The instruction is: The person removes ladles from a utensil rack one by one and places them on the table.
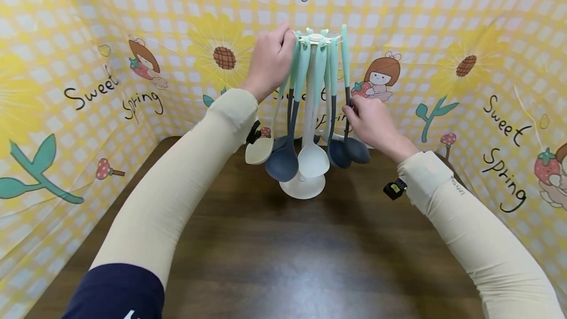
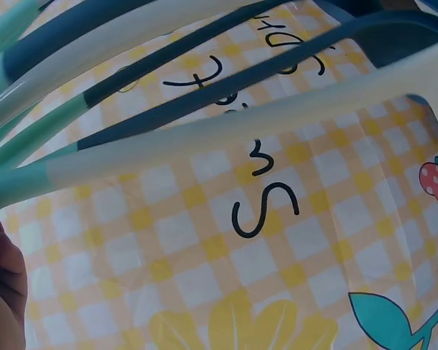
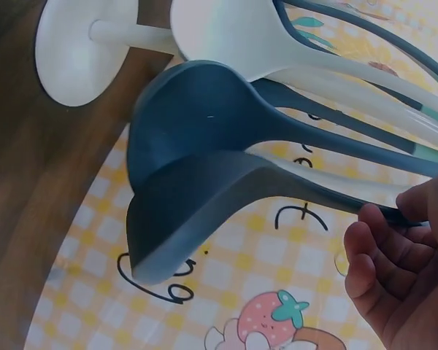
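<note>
A white utensil rack (image 1: 316,38) stands upright, with several mint-handled utensils hanging round its top. My left hand (image 1: 272,58) grips at the rack's top left edge with curled fingers; its exact hold is hidden. Beside that hand hangs a cream ladle (image 1: 259,150), its pale shaft crossing the left wrist view. On the right, my right hand (image 1: 371,119) pinches the dark shaft of a blue-grey ladle (image 3: 197,204) between thumb and fingers. This ladle's handle end rises above the neighbouring handles. A white ladle (image 1: 313,160) and another dark ladle (image 1: 282,164) hang in front.
The rack's round white base (image 1: 302,188) rests on a dark wooden table (image 1: 274,260). A yellow-checked cloth (image 1: 168,18) with flowers and lettering lines the back and both sides. Another dark ladle (image 3: 197,109) hangs close against the held one.
</note>
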{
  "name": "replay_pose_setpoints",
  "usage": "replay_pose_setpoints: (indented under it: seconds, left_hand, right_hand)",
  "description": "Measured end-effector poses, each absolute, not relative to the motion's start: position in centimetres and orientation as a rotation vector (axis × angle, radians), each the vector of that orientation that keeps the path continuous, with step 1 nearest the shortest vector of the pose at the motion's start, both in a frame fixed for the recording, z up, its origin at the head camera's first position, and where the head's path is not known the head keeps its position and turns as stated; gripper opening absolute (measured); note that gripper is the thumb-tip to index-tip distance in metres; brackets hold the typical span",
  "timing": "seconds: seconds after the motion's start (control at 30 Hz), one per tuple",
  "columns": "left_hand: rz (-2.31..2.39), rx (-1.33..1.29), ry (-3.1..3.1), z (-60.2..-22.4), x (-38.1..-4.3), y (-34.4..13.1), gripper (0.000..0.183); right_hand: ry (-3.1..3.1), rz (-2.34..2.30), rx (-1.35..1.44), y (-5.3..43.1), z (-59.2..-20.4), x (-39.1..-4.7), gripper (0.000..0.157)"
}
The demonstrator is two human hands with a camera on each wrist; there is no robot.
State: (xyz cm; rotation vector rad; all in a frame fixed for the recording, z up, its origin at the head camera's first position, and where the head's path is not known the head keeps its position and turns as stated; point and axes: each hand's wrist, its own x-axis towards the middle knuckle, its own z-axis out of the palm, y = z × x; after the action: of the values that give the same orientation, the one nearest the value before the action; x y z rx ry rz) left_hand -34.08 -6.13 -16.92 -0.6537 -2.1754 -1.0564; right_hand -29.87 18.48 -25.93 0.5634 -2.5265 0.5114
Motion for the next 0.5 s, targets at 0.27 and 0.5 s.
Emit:
replay_pose_setpoints:
  seconds: [0.27, 0.5]
  left_hand:
    - [-1.113, -0.627, -2.154, -17.1, -34.4, -5.9, 0.032]
    - [-1.123, -0.594, -2.164, -17.1, -34.5, -5.6, 0.032]
  right_hand:
    - [-2.514, 0.53, 0.544, 20.5, -25.0, -29.2, 0.031]
    - [-2.681, 0.421, 0.486, 23.1, -25.7, -27.8, 0.026]
